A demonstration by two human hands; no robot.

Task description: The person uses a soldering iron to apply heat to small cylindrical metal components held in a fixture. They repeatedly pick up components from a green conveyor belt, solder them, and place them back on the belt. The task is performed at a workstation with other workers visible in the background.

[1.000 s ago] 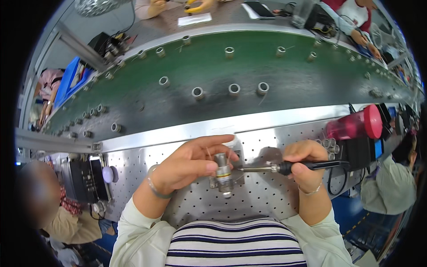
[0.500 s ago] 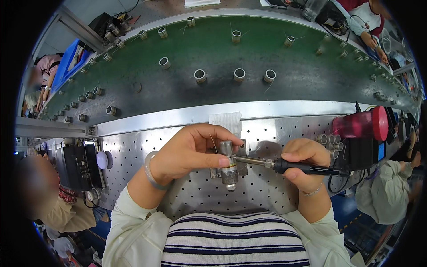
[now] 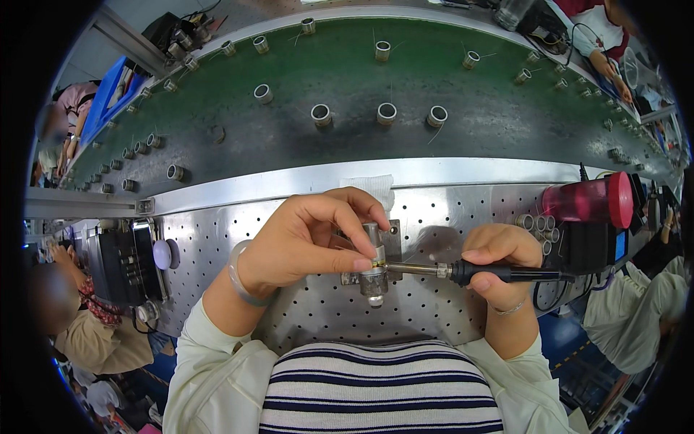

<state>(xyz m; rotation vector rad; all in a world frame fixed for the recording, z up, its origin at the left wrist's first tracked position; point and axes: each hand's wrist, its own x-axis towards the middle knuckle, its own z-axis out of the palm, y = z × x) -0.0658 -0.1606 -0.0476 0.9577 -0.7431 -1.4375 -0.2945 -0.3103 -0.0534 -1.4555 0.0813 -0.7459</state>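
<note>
My left hand [image 3: 293, 242] is closed at a small metal cylinder [image 3: 374, 282], with its thumb and index finger pinched at the cylinder's middle, beside a thin yellowish band. The cylinder has a rounded, shiny near end and sits over a flat metal fixture [image 3: 394, 246] on the bench. From the right, my right hand [image 3: 502, 264] grips a soldering iron [image 3: 517, 274] by its black handle. The iron lies nearly level, its tip touching or almost touching the cylinder near my left fingertips. Whether a fine wire is in the left pinch is too small to tell.
Beyond the perforated metal bench [image 3: 318, 315] runs a green conveyor belt [image 3: 231, 123] carrying several short metal tubes. A pink container [image 3: 585, 201], more tubes [image 3: 538, 226] and a black box [image 3: 587, 244] stand at right. A folded white cloth [image 3: 370, 186] lies ahead. Other people work nearby.
My left index finger has come down from behind the cylinder to its middle, close to the thumb. The soldering iron stays at the cylinder, nearly unmoved. The view has shifted slightly.
</note>
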